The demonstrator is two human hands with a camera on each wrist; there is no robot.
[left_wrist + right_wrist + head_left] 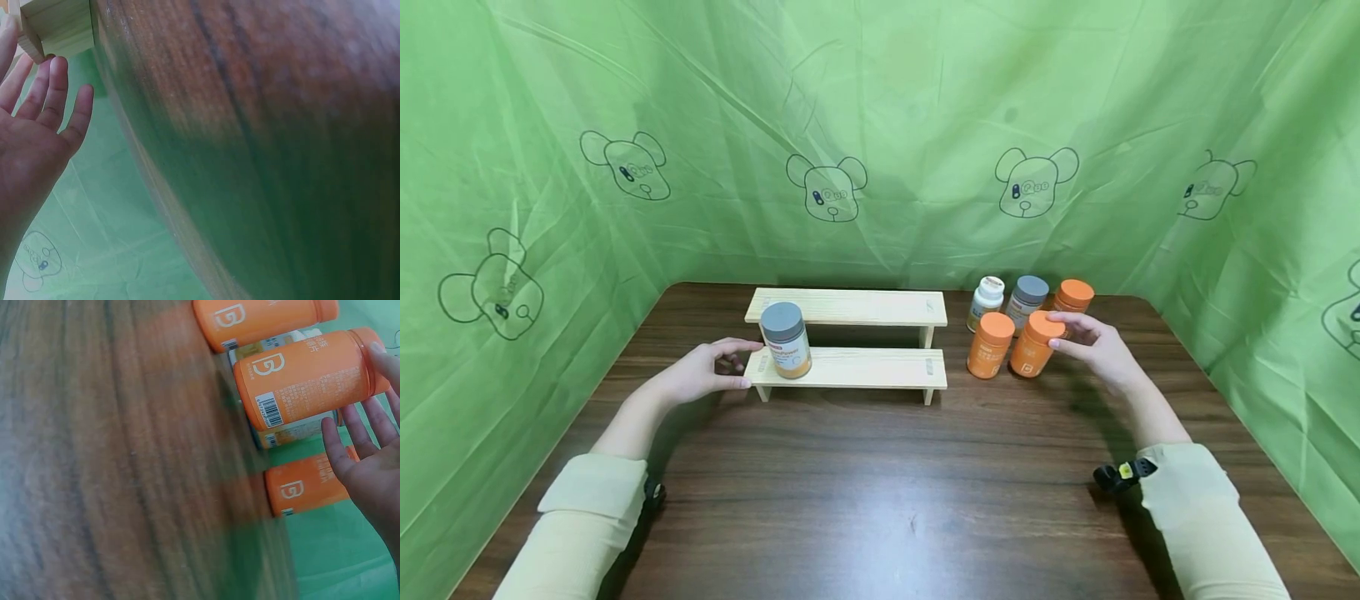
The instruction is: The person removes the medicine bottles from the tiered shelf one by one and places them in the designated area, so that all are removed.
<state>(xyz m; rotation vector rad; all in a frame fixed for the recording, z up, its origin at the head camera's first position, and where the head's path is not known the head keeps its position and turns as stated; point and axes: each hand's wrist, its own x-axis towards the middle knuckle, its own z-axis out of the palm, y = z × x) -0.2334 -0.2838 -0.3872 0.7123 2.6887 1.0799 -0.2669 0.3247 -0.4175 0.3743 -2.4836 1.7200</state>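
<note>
At the left end of the two-tier wooden shelf point(857, 368), my left hand point(707, 371) holds the lower board's edge, thumb at the front corner and index finger at the back. The left wrist view shows this left hand point(37, 131) with its other fingers fairly straight beside the wood. A grey-lidded bottle point(788, 350) stands upright on the lower tier near those fingertips. My right hand point(1097, 346) pinches the orange cap of an orange bottle point(1030, 354) between thumb and fingers. Its white print and barcode face the right wrist camera.
Left of the held bottle stands another orange bottle point(988, 357). Behind are a white-capped bottle point(985, 304), a second grey-lidded bottle point(1024, 304) and a third orange bottle point(1072, 297). Green cloth point(910, 125) surrounds the dark wooden table point(820, 492).
</note>
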